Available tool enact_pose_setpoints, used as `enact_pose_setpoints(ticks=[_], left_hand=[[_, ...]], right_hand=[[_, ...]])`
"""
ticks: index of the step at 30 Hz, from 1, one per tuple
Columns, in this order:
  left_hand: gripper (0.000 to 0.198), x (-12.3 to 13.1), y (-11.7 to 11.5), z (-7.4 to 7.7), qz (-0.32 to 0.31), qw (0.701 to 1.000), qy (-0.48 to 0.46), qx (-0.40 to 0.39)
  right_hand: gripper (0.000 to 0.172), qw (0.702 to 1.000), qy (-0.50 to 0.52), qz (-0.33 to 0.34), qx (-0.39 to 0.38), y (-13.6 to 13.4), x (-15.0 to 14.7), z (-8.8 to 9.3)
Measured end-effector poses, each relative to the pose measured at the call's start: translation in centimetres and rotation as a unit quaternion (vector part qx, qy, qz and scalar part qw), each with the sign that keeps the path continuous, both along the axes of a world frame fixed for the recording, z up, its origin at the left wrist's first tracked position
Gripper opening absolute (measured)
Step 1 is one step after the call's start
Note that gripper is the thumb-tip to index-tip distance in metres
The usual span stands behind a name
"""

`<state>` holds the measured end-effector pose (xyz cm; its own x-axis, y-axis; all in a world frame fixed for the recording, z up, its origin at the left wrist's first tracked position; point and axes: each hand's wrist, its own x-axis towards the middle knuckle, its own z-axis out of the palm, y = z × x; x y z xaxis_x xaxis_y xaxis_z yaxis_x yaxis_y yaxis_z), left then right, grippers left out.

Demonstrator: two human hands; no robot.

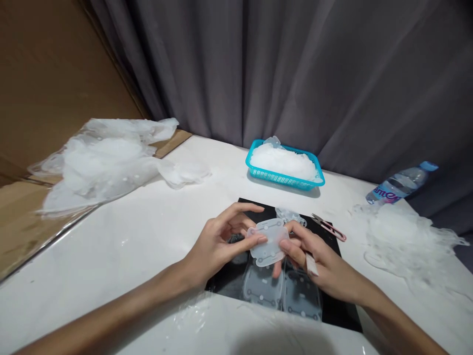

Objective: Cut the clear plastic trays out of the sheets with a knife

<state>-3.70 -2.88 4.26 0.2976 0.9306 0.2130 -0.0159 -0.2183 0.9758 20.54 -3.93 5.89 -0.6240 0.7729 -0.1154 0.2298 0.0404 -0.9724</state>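
Note:
Both hands hold a translucent, frosted flat sheet piece [272,246] with rounded corners, small holes and grey line marks, raised above a black board. My left hand [225,231] pinches its left side, thumb on top. My right hand [310,251] grips the right edge between thumb and fingers. A pale narrow strip [311,265] sticks out of my right hand; its kind is unclear. Under the hands on the black board [342,296] lie similar pieces [262,286], partly hidden. A small clear crumpled heap [291,216] lies at the board's far edge.
Pink-handled thread snips [330,228] lie across the board's right edge. Behind stands a turquoise basket [284,182] full of white pieces. Translucent sheets are heaped at left [107,162] and right [406,236]. A water bottle [401,185] lies tilted near the grey curtain [295,74].

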Motion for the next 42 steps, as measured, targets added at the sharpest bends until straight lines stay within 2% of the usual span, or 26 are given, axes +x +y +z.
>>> enact_pose_setpoints(ticks=[2,5,9,15,21,28,34,36,38,40,42], left_hand=[[0.040,-0.1,0.0,0.1,0.005,0.999,0.031,0.021],[0.030,-0.1,0.1,0.2,0.018,0.996,0.074,0.051],[0.021,-0.1,0.0,0.1,0.034,0.995,0.062,0.064],[0.038,-0.2,0.0,-0.2,0.034,0.997,0.035,0.061],[0.021,-0.3,0.1,-0.3,0.042,0.993,0.078,0.075],[0.019,-0.1,0.1,-0.4,0.044,0.996,0.052,0.065],[0.030,-0.3,0.5,-0.8,0.017,0.999,0.034,0.028],[0.036,-0.2,0.7,-1.0,0.007,0.999,0.042,0.013],[0.042,-0.1,0.9,-1.3,0.004,0.998,0.065,0.006],[0.043,0.2,0.9,-1.9,0.008,0.993,0.113,0.021],[0.041,0.6,0.8,-2.4,-0.018,0.981,0.186,0.058]], right_hand=[[0.030,1.000,0.003,0.005,0.003,0.1,0.1,0.0],[0.028,1.000,0.006,0.008,0.011,0.1,0.1,0.1],[0.028,1.000,0.004,0.006,0.014,0.1,0.1,0.2],[0.028,1.000,0.002,0.013,0.007,0.0,0.1,0.5],[0.030,1.000,-0.003,0.014,0.014,0.1,0.0,0.5],[0.033,1.000,-0.012,0.015,0.016,0.2,0.1,0.4],[0.032,0.999,-0.016,0.021,0.024,0.2,0.1,0.5],[0.032,0.998,-0.030,-0.001,0.051,0.5,0.3,0.4],[0.032,0.992,-0.054,-0.053,0.103,1.5,0.8,0.2],[0.032,0.975,-0.072,-0.122,0.169,3.6,1.6,0.0],[0.031,0.950,-0.074,-0.192,0.234,6.8,2.7,0.0]])
